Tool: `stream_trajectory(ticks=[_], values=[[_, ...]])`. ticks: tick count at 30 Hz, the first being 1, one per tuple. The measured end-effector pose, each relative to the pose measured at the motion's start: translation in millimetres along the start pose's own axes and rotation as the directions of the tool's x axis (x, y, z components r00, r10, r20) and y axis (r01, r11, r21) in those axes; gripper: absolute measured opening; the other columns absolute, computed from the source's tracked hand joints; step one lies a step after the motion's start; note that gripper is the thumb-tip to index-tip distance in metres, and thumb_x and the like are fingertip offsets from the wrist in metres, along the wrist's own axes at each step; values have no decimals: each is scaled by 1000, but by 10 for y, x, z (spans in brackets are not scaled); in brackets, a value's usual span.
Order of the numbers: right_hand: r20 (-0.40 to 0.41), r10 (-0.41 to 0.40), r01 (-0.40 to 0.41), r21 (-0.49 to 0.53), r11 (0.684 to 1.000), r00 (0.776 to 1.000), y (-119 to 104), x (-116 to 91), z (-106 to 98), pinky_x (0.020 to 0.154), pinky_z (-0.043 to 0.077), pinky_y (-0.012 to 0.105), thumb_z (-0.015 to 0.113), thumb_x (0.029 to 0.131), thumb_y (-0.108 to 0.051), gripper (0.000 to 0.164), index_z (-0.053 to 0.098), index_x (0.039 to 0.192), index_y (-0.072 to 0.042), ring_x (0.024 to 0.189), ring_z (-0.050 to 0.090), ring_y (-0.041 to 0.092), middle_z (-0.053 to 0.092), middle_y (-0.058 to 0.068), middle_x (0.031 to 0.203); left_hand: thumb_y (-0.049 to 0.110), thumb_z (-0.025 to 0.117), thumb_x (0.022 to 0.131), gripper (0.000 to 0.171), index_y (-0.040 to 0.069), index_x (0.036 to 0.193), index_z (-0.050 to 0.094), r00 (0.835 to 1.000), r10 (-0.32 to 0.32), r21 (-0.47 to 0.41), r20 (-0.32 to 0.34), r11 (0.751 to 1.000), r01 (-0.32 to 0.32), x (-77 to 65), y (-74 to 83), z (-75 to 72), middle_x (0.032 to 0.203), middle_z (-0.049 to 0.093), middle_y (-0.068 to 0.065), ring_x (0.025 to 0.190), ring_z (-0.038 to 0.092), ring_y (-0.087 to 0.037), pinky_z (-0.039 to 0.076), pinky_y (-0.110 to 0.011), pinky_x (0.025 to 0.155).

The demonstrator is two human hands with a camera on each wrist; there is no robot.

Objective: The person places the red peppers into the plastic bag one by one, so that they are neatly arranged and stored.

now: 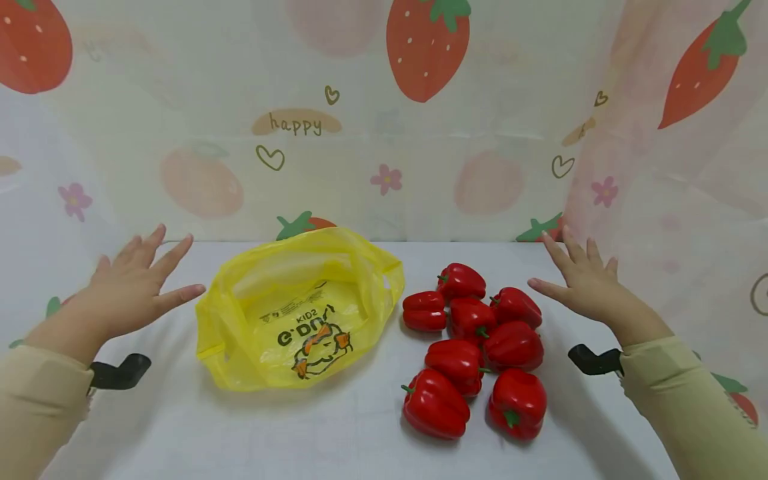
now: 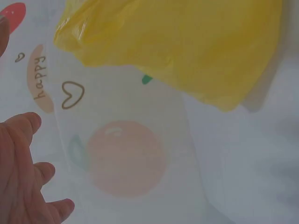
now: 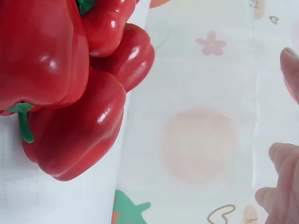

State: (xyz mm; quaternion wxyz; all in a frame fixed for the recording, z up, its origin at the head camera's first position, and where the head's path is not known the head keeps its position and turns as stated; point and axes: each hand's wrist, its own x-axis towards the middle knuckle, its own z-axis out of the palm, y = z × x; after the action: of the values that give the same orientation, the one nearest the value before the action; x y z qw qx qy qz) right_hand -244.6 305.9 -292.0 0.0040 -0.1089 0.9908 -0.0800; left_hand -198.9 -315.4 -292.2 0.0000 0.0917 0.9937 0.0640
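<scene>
A yellow plastic bag [image 1: 240,360] stands with its wide mouth facing up on the white table, printed letters and a cartoon figure showing inside. My left hand [image 1: 135,287] hovers to the left of it with fingers spread, holding nothing. Right of the bag lie several red bell peppers [image 1: 437,405] with green stems, grouped close together. My right hand [image 1: 591,287], fingers also spread and holding nothing, is in the air to the right of the peppers. The right wrist view shows a bell pepper [image 3: 88,126] up close; the left wrist view has the bag [image 2: 187,46] at its top.
Behind the table [image 1: 270,440] hangs a pale curtain [image 1: 360,147] printed with strawberries, hearts and flowers, which also runs along both sides. A black curved piece sits at each cuff, one on the left wrist [image 1: 123,371] and one on the right [image 1: 594,360].
</scene>
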Motion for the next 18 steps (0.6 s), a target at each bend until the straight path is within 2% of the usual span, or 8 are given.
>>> stream_trajectory(ticks=[4,10,13,15,18], values=[[1,-3,3,14,1000,1000,-16,13,3,86,-15,75,45,84,-63,92,-5,147,-20,128,-19,53,-17,20,148,64,42,85,88,24,146,-6,1000,15,-55,14,998,-14,10,-4,7,148,-21,-19,131,-11,-50,1,-73,94],[-1,-16,16,26,1000,1000,-17,21,4,87,-14,76,45,84,-64,91,-6,147,-21,128,-19,53,-16,21,149,58,46,87,87,24,146,-9,999,-2,-221,39,975,10,13,-10,30,148,-22,-17,131,-9,-51,4,-71,97],[-3,-18,18,31,999,1000,-16,18,-6,87,-13,76,45,84,-63,91,-7,146,-21,128,-19,53,-16,20,149,58,46,87,88,23,146,-9,999,-12,-267,41,963,22,-2,4,50,148,-20,-18,132,-9,-49,5,-70,97],[-3,-16,16,34,999,1000,-22,14,-14,87,-13,76,45,84,-63,91,-6,146,-20,128,-19,53,-17,20,149,57,46,87,88,20,146,-8,999,-10,-300,38,954,21,-14,19,63,149,-16,-20,133,-9,-47,5,-69,98],[-2,-16,16,39,999,1000,-27,11,-13,87,-14,75,46,84,-61,91,-6,146,-20,128,-20,52,-18,19,149,56,48,87,90,14,147,-5,999,-17,-325,40,945,29,-21,48,84,150,-4,-24,134,-2,-45,9,-67,100]])
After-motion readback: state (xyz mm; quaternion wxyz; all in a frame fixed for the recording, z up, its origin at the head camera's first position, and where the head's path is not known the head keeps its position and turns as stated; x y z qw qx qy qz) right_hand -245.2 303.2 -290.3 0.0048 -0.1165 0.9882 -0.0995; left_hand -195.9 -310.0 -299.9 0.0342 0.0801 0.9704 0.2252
